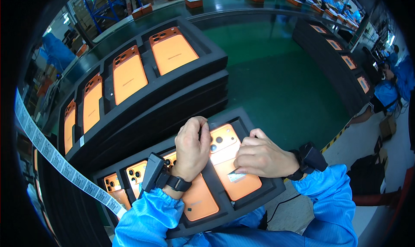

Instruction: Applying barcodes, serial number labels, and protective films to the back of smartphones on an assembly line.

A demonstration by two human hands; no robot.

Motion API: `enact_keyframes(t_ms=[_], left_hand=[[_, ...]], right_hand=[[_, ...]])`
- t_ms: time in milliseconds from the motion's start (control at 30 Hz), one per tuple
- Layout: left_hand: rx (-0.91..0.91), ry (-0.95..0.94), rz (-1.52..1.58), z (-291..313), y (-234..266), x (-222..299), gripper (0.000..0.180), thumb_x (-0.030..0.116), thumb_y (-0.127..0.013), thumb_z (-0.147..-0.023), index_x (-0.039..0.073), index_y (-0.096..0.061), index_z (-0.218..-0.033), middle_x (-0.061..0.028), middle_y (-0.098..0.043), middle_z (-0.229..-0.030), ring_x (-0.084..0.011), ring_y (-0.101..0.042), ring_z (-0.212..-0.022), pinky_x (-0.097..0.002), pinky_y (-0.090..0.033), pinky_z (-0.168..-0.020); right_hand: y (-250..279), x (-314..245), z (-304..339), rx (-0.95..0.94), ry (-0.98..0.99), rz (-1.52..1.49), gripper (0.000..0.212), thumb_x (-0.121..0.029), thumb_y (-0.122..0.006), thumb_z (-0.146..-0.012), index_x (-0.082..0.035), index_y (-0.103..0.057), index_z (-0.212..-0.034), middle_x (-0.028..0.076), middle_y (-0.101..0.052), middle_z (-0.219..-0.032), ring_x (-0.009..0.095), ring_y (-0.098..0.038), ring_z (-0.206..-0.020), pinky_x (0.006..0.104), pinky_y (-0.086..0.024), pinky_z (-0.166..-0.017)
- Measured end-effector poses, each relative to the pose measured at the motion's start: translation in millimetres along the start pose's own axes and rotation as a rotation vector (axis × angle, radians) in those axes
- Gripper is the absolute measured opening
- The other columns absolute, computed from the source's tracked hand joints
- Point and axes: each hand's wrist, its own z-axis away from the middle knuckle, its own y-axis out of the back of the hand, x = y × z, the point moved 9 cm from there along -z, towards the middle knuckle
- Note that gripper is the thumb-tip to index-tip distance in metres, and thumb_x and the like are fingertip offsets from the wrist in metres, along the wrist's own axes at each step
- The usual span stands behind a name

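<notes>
Orange phone (243, 190) right of curled left hand (191, 147), partly under curled right hand (263, 157); cannot tell grips.

Dark print on a white label strip (58, 159), small lettering on orange phones (174, 52), none clearly readable

A green tabletop (266, 74) with a soft sheen spreads from the centre toward 1 o'clock, paler in a band near its far side. At 10 o'clock a stack of black foam trays (181, 100) rests on it, layer upon layer. At 2 o'clock stands a second tray stack (320, 59), well apart from the first. Another black tray (273, 187) lies toward 6 o'clock, near the first stack; what its underside rests on is hidden.
</notes>
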Motion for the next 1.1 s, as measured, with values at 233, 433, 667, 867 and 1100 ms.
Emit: enact_keyframes(t_ms=[233,433,667,867,1100], left_hand=[[0.033,-0.025,0.008,0.2,2.9,0.8,0.006,0.002,-0.058,-0.084,0.001,-0.056,-0.089,-0.0147,-0.062,-0.083,-0.0336,-0.061,-0.076,-0.0396,-0.049,-0.068],[0.016,-0.018,0.011,1.1,-0.1,0.1,0.007,0.001,-0.059,-0.082,0.002,-0.055,-0.089,-0.0147,-0.062,-0.085,-0.0336,-0.060,-0.078,-0.0403,-0.048,-0.070],[-0.130,-0.369,-0.548,4.1,-28.9,33.5,0.021,0.009,-0.063,-0.070,0.003,-0.053,-0.087,-0.0168,-0.061,-0.093,-0.0280,-0.059,-0.076,-0.0393,-0.046,-0.073],[-0.228,-0.335,-0.674,7.1,-32.6,31.6,0.018,0.005,-0.060,-0.070,0.002,-0.052,-0.085,-0.0182,-0.062,-0.093,-0.0276,-0.059,-0.076,-0.0373,-0.047,-0.072],[-0.138,-0.376,-0.550,9.0,-29.1,32.1,0.022,0.008,-0.064,-0.069,0.002,-0.053,-0.087,-0.0193,-0.063,-0.097,-0.0288,-0.060,-0.081,-0.0386,-0.047,-0.075]], right_hand=[[1.6,-14.1,-7.8,-0.093,0.056,0.172,0.022,-0.031,-0.070,-0.077,-0.013,-0.058,-0.081,0.000,-0.051,-0.080,0.018,-0.049,-0.078,0.0356,-0.034,-0.078],[0.9,-7.7,-8.5,-0.080,0.052,0.125,0.022,-0.028,-0.071,-0.075,-0.012,-0.056,-0.080,0.001,-0.048,-0.077,0.018,-0.049,-0.078,0.0353,-0.036,-0.076],[-1.6,-28.5,-2.4,-0.061,0.100,0.330,0.010,-0.012,-0.064,-0.077,-0.007,-0.055,-0.080,0.004,-0.052,-0.071,0.021,-0.054,-0.068,0.0325,-0.043,-0.070],[36.5,-4.6,-7.1,0.100,-0.083,-0.300,0.011,-0.015,-0.063,-0.084,-0.007,-0.056,-0.084,0.007,-0.058,-0.077,0.025,-0.058,-0.078,0.0362,-0.047,-0.073],[14.6,-6.3,-1.9,-0.072,-0.018,-0.253,0.017,-0.028,-0.060,-0.088,-0.012,-0.058,-0.081,0.001,-0.055,-0.074,0.019,-0.051,-0.075,0.0319,-0.032,-0.073]])
